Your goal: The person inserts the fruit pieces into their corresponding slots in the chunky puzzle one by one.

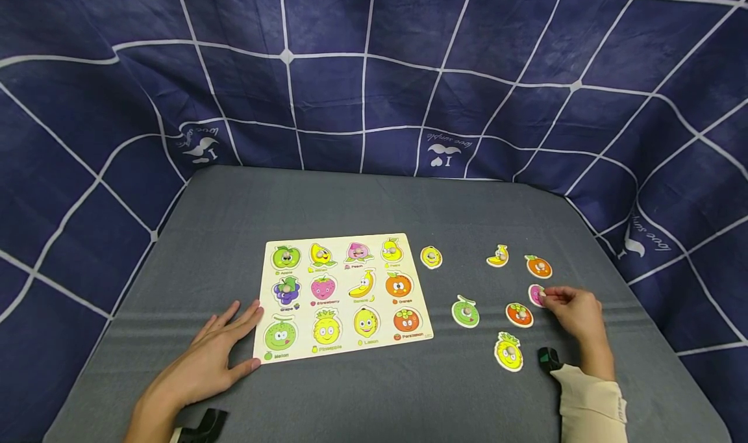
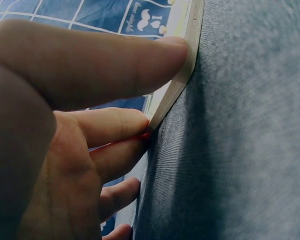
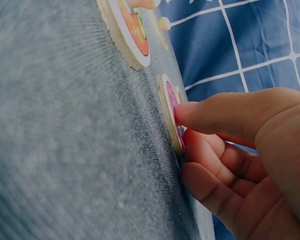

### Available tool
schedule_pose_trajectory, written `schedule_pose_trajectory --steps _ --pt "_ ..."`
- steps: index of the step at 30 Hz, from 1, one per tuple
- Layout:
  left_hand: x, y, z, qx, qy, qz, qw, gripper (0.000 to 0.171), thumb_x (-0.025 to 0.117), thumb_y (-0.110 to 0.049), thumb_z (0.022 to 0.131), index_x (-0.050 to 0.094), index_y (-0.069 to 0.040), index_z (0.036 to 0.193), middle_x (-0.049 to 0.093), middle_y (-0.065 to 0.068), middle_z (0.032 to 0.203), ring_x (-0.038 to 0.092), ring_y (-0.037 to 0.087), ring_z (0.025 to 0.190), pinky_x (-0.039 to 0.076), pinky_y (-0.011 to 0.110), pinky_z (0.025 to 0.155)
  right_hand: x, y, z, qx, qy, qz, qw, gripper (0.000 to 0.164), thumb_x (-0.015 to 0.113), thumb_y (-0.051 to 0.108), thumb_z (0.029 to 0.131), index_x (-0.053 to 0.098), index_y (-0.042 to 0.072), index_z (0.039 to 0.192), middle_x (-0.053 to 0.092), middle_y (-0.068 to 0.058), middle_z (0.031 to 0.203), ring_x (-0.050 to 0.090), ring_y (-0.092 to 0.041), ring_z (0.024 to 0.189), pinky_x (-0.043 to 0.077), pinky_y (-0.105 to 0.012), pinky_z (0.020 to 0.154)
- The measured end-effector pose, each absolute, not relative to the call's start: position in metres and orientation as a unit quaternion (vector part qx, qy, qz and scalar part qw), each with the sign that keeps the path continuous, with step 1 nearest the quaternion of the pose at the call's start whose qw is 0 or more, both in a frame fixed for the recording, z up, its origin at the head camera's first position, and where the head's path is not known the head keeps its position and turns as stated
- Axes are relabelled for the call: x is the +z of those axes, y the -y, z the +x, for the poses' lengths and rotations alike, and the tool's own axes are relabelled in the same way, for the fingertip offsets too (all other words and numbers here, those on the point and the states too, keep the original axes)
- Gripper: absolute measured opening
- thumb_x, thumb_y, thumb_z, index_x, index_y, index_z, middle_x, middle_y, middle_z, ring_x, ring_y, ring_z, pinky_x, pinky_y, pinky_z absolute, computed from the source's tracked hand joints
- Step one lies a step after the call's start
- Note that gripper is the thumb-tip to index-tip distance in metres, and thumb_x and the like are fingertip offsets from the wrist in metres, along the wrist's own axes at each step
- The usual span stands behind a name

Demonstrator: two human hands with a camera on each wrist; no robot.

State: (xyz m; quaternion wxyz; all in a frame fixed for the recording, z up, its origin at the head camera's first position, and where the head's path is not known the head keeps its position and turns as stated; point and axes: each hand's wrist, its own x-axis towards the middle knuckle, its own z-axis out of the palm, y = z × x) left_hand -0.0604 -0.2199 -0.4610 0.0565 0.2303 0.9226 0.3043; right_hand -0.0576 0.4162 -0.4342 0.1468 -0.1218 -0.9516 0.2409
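A pale wooden fruit puzzle board (image 1: pixel 345 306) lies flat on the grey cloth. Along its left side rests my left hand (image 1: pixel 213 352), fingers extended, with the thumb and fingertips touching the board's edge near a corner (image 2: pixel 177 82). Over on the right, my right hand (image 1: pixel 575 310) pinches a pink strawberry puzzle piece (image 1: pixel 535 295) by its knob. In the right wrist view this piece (image 3: pixel 171 102) is at the cloth, and the fingers hide part of it. Beside it lie a persimmon piece (image 1: pixel 519 315) and an orange piece (image 1: pixel 538 267).
Loose lemon (image 1: pixel 431 257), melon (image 1: pixel 465 312), banana (image 1: pixel 498 256) and pineapple (image 1: pixel 509 352) pieces lie between the board and my right hand. Knobbed apple (image 1: pixel 286 258) and grape (image 1: pixel 287 290) pieces sit in the board. A dark blue checked cloth (image 1: pixel 327 92) rises behind the table.
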Motion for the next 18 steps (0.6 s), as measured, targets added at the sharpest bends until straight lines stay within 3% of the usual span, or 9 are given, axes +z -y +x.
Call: schedule_pose_trajectory --steps 8,18 --pt "-0.461 0.220 -0.061 0.302 -0.924 0.227 0.056 0.083 0.083 -0.025 0.079 0.044 -0.001 0.148 0.037 0.016 0.154 0.025 0.050 0.141 0.016 0.069 0.108 -0.431 -0.413 -0.059 0.240 0.953 -0.113 0.144 0.015 0.072 0.008 0.086 0.074 -0.006 0.090 0.071 -0.012 0.074 0.049 0.009 0.057 0.031 -0.036 0.071" --pt "-0.460 0.220 -0.061 0.302 -0.924 0.226 0.060 0.083 0.083 -0.025 0.078 0.044 -0.001 0.148 0.037 0.017 0.154 0.025 0.051 0.141 0.016 0.069 0.108 -0.423 -0.404 -0.059 0.227 0.957 -0.109 0.143 0.016 0.073 0.010 0.087 0.074 -0.005 0.091 0.070 -0.009 0.075 0.050 0.004 0.057 0.038 -0.020 0.051"
